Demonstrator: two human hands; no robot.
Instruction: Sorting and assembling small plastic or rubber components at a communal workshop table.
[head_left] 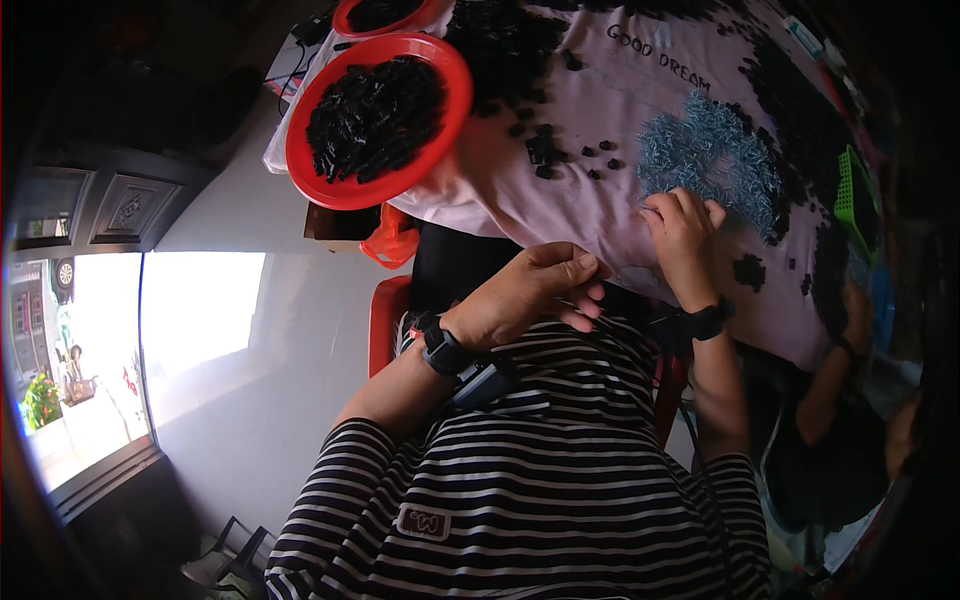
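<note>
My left hand [540, 292] hovers over my lap by the near edge of the table, thumb pressed toward the curled fingers. Whatever it grips, if anything, is too small or hidden to name. Out over the cloth, my right hand [682, 238] reaches to the near side of a heap of small silvery-blue screws [705, 150]. Its thumb and forefinger are pinched together, and I cannot make out what lies between them. Several small black plastic pieces [545, 150] are scattered on the cloth to the left of the screws.
A red round tray [455, 95] piled with black parts [370, 120] stands at the left on the pink cloth [490, 200]. More black parts [500, 45] lie at the back and right. A green basket [855, 200] sits at the right edge. Another person's arm [835, 370] shows beyond it.
</note>
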